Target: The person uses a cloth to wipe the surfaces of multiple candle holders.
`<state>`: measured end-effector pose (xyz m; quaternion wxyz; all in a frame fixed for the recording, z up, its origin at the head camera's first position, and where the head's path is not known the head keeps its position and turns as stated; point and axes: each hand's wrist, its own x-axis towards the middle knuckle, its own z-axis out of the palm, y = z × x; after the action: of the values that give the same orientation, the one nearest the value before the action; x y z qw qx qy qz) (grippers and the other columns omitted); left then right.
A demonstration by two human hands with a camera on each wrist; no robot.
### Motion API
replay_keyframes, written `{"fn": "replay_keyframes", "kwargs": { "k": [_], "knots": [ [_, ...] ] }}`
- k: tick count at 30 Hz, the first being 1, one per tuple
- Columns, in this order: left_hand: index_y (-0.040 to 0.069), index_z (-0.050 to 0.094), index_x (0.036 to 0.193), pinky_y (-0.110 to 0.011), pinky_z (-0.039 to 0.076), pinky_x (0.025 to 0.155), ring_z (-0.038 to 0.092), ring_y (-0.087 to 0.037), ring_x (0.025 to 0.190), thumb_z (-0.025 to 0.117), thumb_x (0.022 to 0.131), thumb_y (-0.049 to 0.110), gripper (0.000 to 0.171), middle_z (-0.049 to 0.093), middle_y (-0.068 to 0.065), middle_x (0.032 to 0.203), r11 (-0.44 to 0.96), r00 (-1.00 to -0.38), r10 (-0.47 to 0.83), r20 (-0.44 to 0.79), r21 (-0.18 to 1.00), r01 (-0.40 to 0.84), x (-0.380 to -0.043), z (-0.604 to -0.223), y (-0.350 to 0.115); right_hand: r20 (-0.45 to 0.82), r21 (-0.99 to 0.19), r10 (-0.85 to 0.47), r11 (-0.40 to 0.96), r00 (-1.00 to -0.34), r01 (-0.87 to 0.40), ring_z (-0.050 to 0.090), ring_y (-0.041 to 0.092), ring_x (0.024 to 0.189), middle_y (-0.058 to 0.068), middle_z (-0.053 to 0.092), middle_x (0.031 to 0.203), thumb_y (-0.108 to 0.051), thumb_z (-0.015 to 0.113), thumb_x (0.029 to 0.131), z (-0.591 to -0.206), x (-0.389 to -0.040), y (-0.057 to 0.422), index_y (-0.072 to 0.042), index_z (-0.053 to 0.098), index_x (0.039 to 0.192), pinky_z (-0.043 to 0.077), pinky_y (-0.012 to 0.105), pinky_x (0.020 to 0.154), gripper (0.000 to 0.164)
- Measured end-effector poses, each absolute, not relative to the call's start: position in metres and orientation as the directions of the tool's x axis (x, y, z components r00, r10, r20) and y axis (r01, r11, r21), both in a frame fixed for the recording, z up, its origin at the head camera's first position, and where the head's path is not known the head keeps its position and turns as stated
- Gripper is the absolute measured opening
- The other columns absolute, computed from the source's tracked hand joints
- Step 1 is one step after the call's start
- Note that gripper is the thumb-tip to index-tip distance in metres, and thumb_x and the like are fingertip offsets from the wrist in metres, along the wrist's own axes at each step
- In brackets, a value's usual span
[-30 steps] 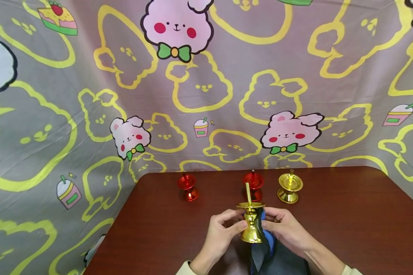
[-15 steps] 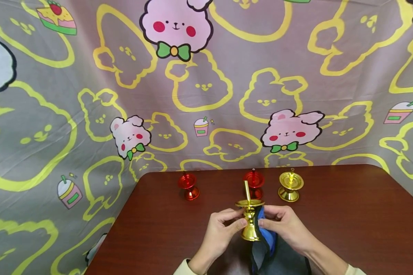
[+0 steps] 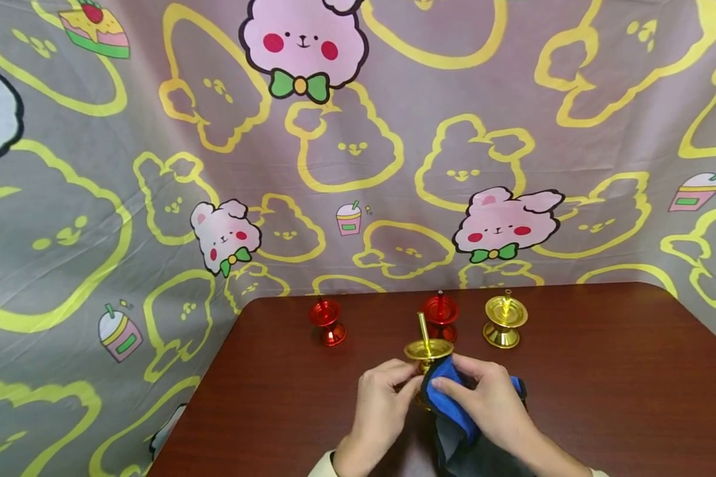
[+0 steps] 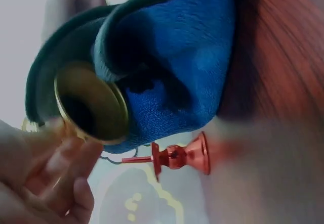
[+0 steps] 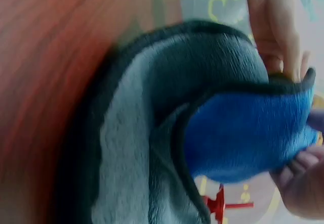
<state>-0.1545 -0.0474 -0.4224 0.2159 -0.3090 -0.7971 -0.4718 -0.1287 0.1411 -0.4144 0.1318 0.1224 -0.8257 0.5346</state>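
A gold candle holder (image 3: pixel 428 349) stands upright in the air above the near part of the table, its thin stem leaning slightly left. My left hand (image 3: pixel 380 407) grips its middle from the left. With thumb and fingers, my right hand (image 3: pixel 496 401) pinches a cloth (image 3: pixel 451 396), blue on one side and dark grey on the other, against the holder's right side. The cloth covers most of the holder's lower body in the head view. In the left wrist view the flared gold base (image 4: pixel 119 110) shows beside the cloth's blue face.
Toward the back of the brown table (image 3: pixel 262 411) stand a red candle holder (image 3: pixel 327 322) on the left, another red one (image 3: pixel 441 310) partly behind the held one, and a second gold holder (image 3: pixel 504 322) to its right. A patterned curtain (image 3: pixel 358 179) hangs behind.
My right hand has drawn the cloth leftward across the front of the gold candle holder, hiding its base in the head view. The holder has shifted slightly left and tilts a little.
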Motion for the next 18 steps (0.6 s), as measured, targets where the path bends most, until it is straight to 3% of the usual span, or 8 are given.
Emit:
{"fn": "replay_keyframes", "kwargs": {
  "k": [3,5,7,9,11,13,15,18],
  "knots": [
    [0.012,0.08,0.097,-0.019,0.054,0.067,0.068,-0.005,0.078,0.078,0.087,0.006,0.012,0.073,0.003,0.086,0.495,-0.655,0.311,0.689,0.471,0.73,-0.151,-0.422,-0.046,0.401,-0.771,-0.006,0.537,-0.916,-0.341,0.068,0.014,0.099,0.005,0.074,0.11,-0.02,0.083,0.084,-0.415,-0.127,0.135,-0.004,0.074,0.119,0.057,0.036,0.081,0.04],
    [0.011,0.079,0.1,-0.019,0.054,0.068,0.067,-0.006,0.078,0.076,0.088,0.005,0.013,0.072,0.003,0.087,0.513,-0.645,0.334,0.688,0.441,0.736,-0.15,-0.423,-0.047,0.39,-0.775,-0.037,0.526,-0.92,-0.35,0.068,0.013,0.098,0.004,0.074,0.108,-0.021,0.082,0.085,-0.418,-0.128,0.137,-0.004,0.074,0.117,0.057,0.034,0.08,0.038],
    [0.007,0.078,0.104,-0.017,0.053,0.065,0.065,-0.005,0.076,0.076,0.088,0.004,0.016,0.071,0.001,0.088,0.469,-0.674,0.333,0.66,0.504,0.725,-0.149,-0.424,-0.048,0.321,-0.851,-0.099,0.405,-0.942,-0.333,0.069,0.01,0.095,0.004,0.074,0.107,-0.021,0.08,0.088,-0.421,-0.133,0.143,-0.001,0.072,0.118,0.057,0.03,0.078,0.037],
    [0.003,0.077,0.109,-0.018,0.052,0.065,0.063,-0.006,0.076,0.073,0.09,0.003,0.019,0.07,-0.003,0.09,0.342,-0.748,0.303,0.591,0.665,0.664,-0.15,-0.425,-0.048,0.244,-0.945,-0.202,0.171,-0.949,-0.279,0.068,0.01,0.096,0.007,0.073,0.109,-0.017,0.073,0.094,-0.425,-0.138,0.153,0.007,0.066,0.123,0.056,0.027,0.079,0.038],
    [-0.002,0.075,0.109,-0.02,0.053,0.066,0.062,-0.008,0.076,0.071,0.092,0.003,0.019,0.07,-0.007,0.092,0.145,-0.835,0.244,0.494,0.832,0.535,-0.151,-0.426,-0.046,0.202,-0.978,-0.32,-0.113,-0.926,-0.174,0.068,0.012,0.101,0.01,0.072,0.113,-0.008,0.062,0.099,-0.43,-0.144,0.161,0.012,0.059,0.128,0.055,0.027,0.083,0.035],
    [-0.007,0.073,0.108,-0.022,0.054,0.068,0.062,-0.01,0.077,0.07,0.093,0.004,0.018,0.069,-0.009,0.093,-0.065,-0.91,0.169,0.378,0.926,0.373,-0.152,-0.427,-0.041,0.211,-0.943,-0.417,-0.324,-0.884,-0.072,0.066,0.016,0.107,0.013,0.07,0.119,0.001,0.052,0.101,-0.435,-0.148,0.165,0.009,0.056,0.132,0.053,0.03,0.089,0.032],
    [-0.01,0.069,0.104,-0.024,0.054,0.07,0.063,-0.012,0.076,0.07,0.094,0.006,0.019,0.068,-0.009,0.092,-0.2,-0.954,0.103,0.282,0.945,0.258,-0.153,-0.427,-0.034,0.254,-0.902,-0.467,-0.432,-0.847,-0.032,0.064,0.016,0.113,0.012,0.068,0.124,0.006,0.046,0.102,-0.44,-0.15,0.164,0.003,0.058,0.134,0.051,0.031,0.095,0.034],
    [-0.013,0.063,0.103,-0.023,0.052,0.07,0.062,-0.011,0.077,0.07,0.094,0.008,0.024,0.065,-0.005,0.09,-0.265,-0.984,0.034,0.176,0.951,0.161,-0.153,-0.428,-0.026,0.294,-0.887,-0.448,-0.458,-0.844,-0.066,0.063,0.016,0.115,0.01,0.067,0.126,0.007,0.047,0.101,-0.445,-0.148,0.158,-0.006,0.062,0.133,0.049,0.031,0.097,0.037]
  ]
}}
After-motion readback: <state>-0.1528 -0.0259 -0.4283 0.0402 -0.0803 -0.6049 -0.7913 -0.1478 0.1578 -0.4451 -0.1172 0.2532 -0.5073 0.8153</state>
